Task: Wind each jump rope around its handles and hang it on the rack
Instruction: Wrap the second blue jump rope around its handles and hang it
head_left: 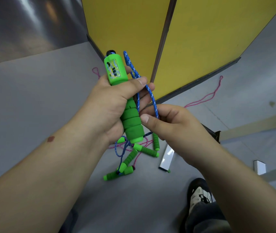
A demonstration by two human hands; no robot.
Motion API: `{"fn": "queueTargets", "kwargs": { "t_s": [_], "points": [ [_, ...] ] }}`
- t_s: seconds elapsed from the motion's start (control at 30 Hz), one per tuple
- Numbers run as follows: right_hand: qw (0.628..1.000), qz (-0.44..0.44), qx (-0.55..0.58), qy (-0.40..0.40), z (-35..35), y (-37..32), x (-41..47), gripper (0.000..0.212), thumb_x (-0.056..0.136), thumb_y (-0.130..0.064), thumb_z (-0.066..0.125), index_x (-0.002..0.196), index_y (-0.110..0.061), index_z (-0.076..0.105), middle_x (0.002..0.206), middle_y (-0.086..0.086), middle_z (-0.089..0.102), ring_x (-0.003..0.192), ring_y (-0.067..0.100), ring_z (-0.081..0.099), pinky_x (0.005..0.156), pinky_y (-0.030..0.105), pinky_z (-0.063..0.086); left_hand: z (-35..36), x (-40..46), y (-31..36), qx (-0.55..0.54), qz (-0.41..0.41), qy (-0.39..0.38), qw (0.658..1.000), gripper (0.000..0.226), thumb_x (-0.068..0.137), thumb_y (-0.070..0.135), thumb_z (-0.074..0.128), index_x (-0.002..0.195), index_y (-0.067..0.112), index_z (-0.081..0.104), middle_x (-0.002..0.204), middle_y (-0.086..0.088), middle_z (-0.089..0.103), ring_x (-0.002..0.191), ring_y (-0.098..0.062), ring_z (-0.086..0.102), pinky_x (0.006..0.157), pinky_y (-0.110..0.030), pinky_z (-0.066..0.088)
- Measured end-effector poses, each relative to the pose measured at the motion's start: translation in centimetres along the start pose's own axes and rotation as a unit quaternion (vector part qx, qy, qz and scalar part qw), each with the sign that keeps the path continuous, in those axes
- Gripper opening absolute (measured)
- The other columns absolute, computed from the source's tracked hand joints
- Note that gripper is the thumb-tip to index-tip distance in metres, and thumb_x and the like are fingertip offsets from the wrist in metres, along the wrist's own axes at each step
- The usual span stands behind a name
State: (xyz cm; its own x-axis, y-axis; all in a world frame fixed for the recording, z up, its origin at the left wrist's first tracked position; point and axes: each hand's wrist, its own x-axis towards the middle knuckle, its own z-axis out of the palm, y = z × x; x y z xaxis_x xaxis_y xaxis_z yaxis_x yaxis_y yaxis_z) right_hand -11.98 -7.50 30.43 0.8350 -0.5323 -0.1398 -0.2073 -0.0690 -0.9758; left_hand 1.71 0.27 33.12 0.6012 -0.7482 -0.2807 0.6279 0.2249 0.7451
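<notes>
My left hand [115, 101] grips a green jump rope handle [130, 118] upright; its top end has a counter window and a black cap. A blue rope [151, 95] loops up beside the handle, passes under my left thumb and fingertips, and runs down into my right hand [170, 125], which pinches it just right of the foam grip. On the grey floor below lies a pile of several green handles [130, 158] tangled with blue and pink rope. A pink rope [206, 97] trails along the floor toward the yellow panels.
Two yellow panels [209, 31] with dark bases stand ahead. A white bar [166, 157] lies on the floor right of the pile, with a white frame piece [259, 167] farther right. My shoe [199, 194] is at the lower right. A metal surface [24, 22] fills the upper left.
</notes>
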Motion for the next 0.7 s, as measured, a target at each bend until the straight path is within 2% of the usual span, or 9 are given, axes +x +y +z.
{"fn": "queueTargets", "kwargs": {
  "t_s": [0.1,0.17,0.2,0.23,0.3,0.37,0.47,0.57,0.7],
  "points": [
    [1.000,0.003,-0.021,-0.009,0.2,0.0,0.1,0.016,0.100,-0.019,0.063,0.097,-0.009,0.075,0.071,0.010,0.052,0.063,0.009,0.041,0.062,0.024,0.037,0.2,-0.2,0.0,-0.014,-0.021,-0.011,1.000,0.034,0.093,-0.003,0.069,0.120,0.011,0.054,0.088,-0.012,0.073,0.088,-0.027,0.080,0.071,-0.040,0.065],
    [0.999,0.010,-0.027,-0.039,0.4,0.2,0.1,0.018,0.100,-0.020,0.062,0.098,-0.008,0.075,0.083,0.027,0.061,0.072,0.018,0.047,0.068,0.033,0.040,0.3,-0.3,-0.1,-0.006,-0.030,-0.015,0.999,0.034,0.092,-0.001,0.070,0.120,0.013,0.056,0.093,-0.013,0.075,0.090,-0.027,0.080,0.074,-0.043,0.066],
    [0.998,0.011,-0.030,-0.048,0.4,0.3,0.1,0.020,0.100,-0.022,0.061,0.098,-0.007,0.074,0.086,0.029,0.063,0.075,0.021,0.048,0.071,0.036,0.040,0.2,-0.3,-0.1,-0.003,-0.029,-0.017,0.999,0.034,0.092,-0.001,0.070,0.120,0.013,0.056,0.093,-0.013,0.075,0.091,-0.027,0.080,0.075,-0.044,0.066],
    [0.999,0.007,-0.033,-0.042,0.4,0.2,0.1,0.022,0.100,-0.022,0.060,0.096,-0.004,0.071,0.082,0.027,0.060,0.074,0.020,0.047,0.071,0.035,0.039,0.1,-0.2,-0.1,0.001,-0.023,-0.018,1.000,0.033,0.093,0.000,0.070,0.120,0.013,0.056,0.091,-0.011,0.076,0.091,-0.027,0.079,0.073,-0.044,0.066],
    [1.000,-0.018,-0.019,0.006,0.2,0.0,0.0,0.020,0.101,-0.018,0.059,0.092,-0.003,0.070,0.069,0.006,0.052,0.067,0.009,0.045,0.067,0.026,0.039,-0.2,0.0,0.1,0.019,-0.001,-0.020,1.000,0.031,0.094,0.000,0.068,0.120,0.009,0.056,0.089,-0.012,0.075,0.092,-0.029,0.078,0.070,-0.041,0.065],
    [0.997,-0.037,0.021,0.058,-0.2,-0.2,0.2,0.019,0.101,-0.016,0.058,0.093,-0.009,0.073,0.066,-0.008,0.054,0.063,0.003,0.047,0.063,0.017,0.041,-0.6,0.1,0.1,0.068,0.018,-0.029,0.997,0.032,0.095,0.000,0.067,0.124,0.007,0.055,0.098,-0.018,0.076,0.093,-0.032,0.077,0.073,-0.040,0.064],
    [0.990,-0.073,0.045,0.112,-0.5,-0.7,0.3,0.021,0.102,-0.014,0.054,0.092,-0.017,0.073,0.065,-0.015,0.062,0.061,-0.002,0.055,0.061,0.011,0.042,-0.9,0.0,-0.4,0.178,0.003,-0.084,0.980,0.039,0.095,0.000,0.069,0.129,0.014,0.056,0.106,-0.015,0.078,0.094,-0.030,0.078,0.082,-0.044,0.064],
    [0.983,-0.082,0.073,0.144,-0.7,-1.1,0.3,0.019,0.102,-0.011,0.055,0.097,-0.014,0.072,0.063,-0.019,0.066,0.058,-0.004,0.059,0.056,0.007,0.043,-1.1,-0.3,-1.5,0.270,-0.013,-0.131,0.954,0.042,0.084,0.003,0.077,0.120,0.021,0.063,0.095,-0.009,0.075,0.096,-0.031,0.077,0.086,-0.050,0.064],
    [0.979,-0.052,0.098,0.168,-0.7,-1.0,0.4,0.018,0.101,-0.014,0.057,0.099,-0.004,0.071,0.061,-0.017,0.062,0.055,0.000,0.053,0.054,0.011,0.041,-0.9,-0.4,-2.1,0.275,0.008,-0.121,0.954,0.040,0.088,-0.004,0.075,0.118,0.018,0.062,0.082,-0.010,0.068,0.085,-0.027,0.075,0.085,-0.054,0.063]
  ]
}}
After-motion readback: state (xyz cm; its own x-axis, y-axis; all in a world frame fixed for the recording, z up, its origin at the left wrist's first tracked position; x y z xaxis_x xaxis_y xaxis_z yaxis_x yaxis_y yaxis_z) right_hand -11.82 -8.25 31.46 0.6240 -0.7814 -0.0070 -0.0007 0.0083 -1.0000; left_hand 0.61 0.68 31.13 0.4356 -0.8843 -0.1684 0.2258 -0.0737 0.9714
